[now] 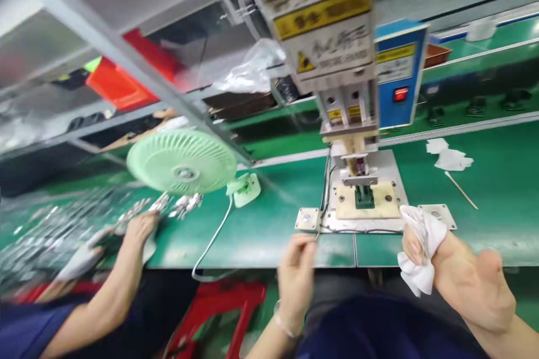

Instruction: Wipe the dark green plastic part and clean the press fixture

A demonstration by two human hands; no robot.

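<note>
Cloth [423, 252] bunched in right hand [463, 280], at table edge [261, 230] just in front of press [362, 190].
Right fingers closed around cloth; left hand [295, 277] raised near the edge, fingers loosely curled, holding nothing visible. Co-worker's hand [141, 227] on left rests among metal parts [181, 205], beneath green fan [183, 160]. Frame blurred.

We see a press machine [349, 67] standing on the green bench [269, 219]. Left of the machine sits a pale green fan [182, 161], its white cord [213, 244] trailing over the bench edge. Farther left, a co-worker's hand [141, 224] rests among blurred metal parts [63, 224]. Right of the machine lie white scraps [448, 156] and a thin stick [461, 190]. Behind it stands a blue box [400, 76].
</note>
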